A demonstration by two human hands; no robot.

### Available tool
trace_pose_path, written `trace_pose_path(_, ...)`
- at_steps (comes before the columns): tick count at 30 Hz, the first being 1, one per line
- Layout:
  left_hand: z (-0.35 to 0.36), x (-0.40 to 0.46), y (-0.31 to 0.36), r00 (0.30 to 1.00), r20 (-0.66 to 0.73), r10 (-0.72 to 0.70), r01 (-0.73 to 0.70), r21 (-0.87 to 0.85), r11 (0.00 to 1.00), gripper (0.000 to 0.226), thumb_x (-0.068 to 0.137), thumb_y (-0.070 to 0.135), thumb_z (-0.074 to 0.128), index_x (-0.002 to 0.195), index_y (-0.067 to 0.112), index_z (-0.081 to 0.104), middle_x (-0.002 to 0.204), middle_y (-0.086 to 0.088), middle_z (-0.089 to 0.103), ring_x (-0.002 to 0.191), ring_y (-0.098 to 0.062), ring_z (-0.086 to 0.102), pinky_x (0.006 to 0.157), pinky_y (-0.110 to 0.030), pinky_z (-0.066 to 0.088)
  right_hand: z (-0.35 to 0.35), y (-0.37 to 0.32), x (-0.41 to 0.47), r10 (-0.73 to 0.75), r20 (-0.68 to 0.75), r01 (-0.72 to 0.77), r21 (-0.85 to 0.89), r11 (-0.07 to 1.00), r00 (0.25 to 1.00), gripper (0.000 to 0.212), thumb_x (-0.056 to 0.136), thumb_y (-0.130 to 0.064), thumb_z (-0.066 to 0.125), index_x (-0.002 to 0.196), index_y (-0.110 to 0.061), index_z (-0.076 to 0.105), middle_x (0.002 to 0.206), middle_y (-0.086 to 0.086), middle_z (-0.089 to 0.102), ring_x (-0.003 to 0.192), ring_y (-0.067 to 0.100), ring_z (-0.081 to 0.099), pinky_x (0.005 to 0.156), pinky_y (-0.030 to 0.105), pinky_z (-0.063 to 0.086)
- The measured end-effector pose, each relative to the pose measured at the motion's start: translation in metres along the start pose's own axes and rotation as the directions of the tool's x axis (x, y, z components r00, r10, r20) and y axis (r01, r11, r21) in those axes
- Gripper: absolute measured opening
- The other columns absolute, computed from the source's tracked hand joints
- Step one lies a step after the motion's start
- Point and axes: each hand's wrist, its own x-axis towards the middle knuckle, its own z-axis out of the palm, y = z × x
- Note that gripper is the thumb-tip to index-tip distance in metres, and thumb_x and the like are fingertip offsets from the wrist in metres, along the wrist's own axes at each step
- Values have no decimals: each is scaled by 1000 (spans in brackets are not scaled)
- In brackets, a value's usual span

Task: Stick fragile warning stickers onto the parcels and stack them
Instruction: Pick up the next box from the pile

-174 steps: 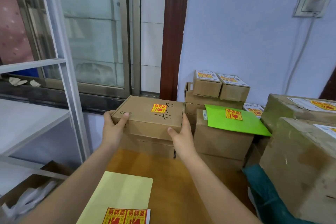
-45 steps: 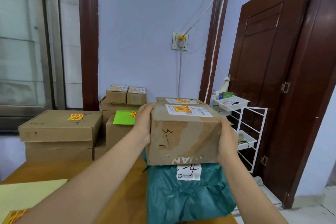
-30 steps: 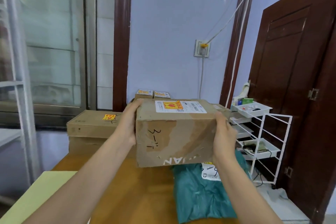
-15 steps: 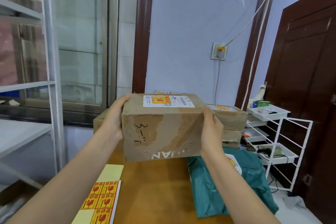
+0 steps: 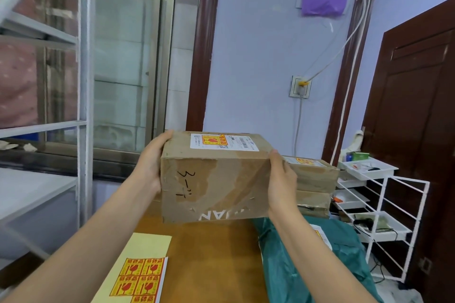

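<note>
I hold a worn brown cardboard parcel [image 5: 216,179] in the air above the wooden table [image 5: 209,253]. A yellow-and-red fragile sticker [image 5: 213,141] sits on its white shipping label on top. My left hand [image 5: 150,162] grips its left end and my right hand [image 5: 282,179] grips its right end. Behind it on the right stands another brown parcel [image 5: 312,174] with a fragile sticker on top. A sheet of fragile stickers [image 5: 140,278] lies on yellow backing paper at the near left of the table. The parcels farther back are hidden by the held box.
A teal plastic mailer bag [image 5: 307,265] lies on the table's right side. A white wire rack [image 5: 384,204] with trays stands to the right, beside a dark wooden door [image 5: 416,118]. A grey metal shelf frame [image 5: 83,81] and a window are on the left.
I lifted the parcel off the right-hand stack and carried it leftward in both hands. The view has swung left, bringing the sticker sheet and shelf frame into sight.
</note>
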Motion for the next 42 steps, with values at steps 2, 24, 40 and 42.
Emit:
trace_pose_path(2,0,2,-3,1000,-7,-4,4,6,1000,28,92,44,52,94,21,68,70,-2,72,67,-19,65,58,-30,48,1,4,3,13,-13,-13,-11,1000,1000,23,94,-53,42,86,-36,56,96,-17,60,104,18,56,101,46,42)
trace_pose_path(24,-63,81,-11,997,-62,-50,51,20,998,27,89,45,56,95,22,69,73,-3,73,55,-16,68,61,-36,47,75,57,38,121,25,-121,-18,992,992,22,93,-47,48,78,-37,61,91,-11,67,91,13,61,93,43,49)
trace_pose_path(40,-140,131,8,965,-241,-101,96,-31,995,47,78,50,66,109,15,65,89,-6,73,61,-20,68,59,-32,58,162,90,55,120,147,-119,-12,993,982,26,91,-48,46,91,-31,65,83,-18,61,89,1,57,90,35,44)
trace_pose_path(42,-144,142,15,961,-270,-60,54,-29,998,58,74,48,71,121,15,63,111,-8,69,80,-23,67,74,-40,55,171,93,61,105,170,-108,11,994,980,21,90,-48,46,82,-37,63,84,-21,61,90,1,58,91,33,44)
